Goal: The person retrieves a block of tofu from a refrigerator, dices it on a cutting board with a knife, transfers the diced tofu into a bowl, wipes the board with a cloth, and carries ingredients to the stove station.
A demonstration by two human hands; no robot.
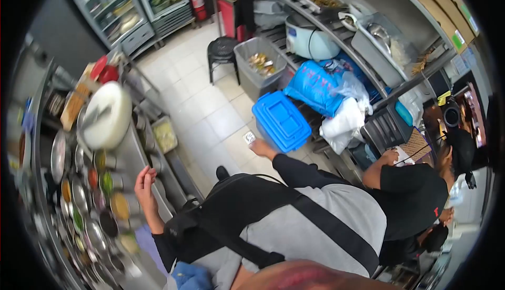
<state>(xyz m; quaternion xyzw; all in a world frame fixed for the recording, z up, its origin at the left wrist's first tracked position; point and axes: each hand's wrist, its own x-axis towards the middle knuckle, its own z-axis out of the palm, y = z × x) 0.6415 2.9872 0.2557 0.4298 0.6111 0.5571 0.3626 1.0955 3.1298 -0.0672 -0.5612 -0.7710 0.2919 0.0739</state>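
My left hand (146,191) is raised beside the steel counter at the left, its fingers loosely bent and apart from the thumb, with nothing in it. Close by on that counter are several round metal pans of food, including one with orange-yellow contents (120,206). My right hand (260,147) reaches out over the tiled floor, left of a plastic bin with a blue lid (284,121). A small white card with a black pattern (249,137) shows at its fingertips and looks pinched there. Part of the fingers is too small to make out.
A large white round tub (108,115) stands on the left counter. Ahead are a grey bin of scraps (259,65), a black stool (221,53) and glass-door fridges (117,13). Loaded shelves line the right. A co-worker in a black shirt (413,198) works at my right.
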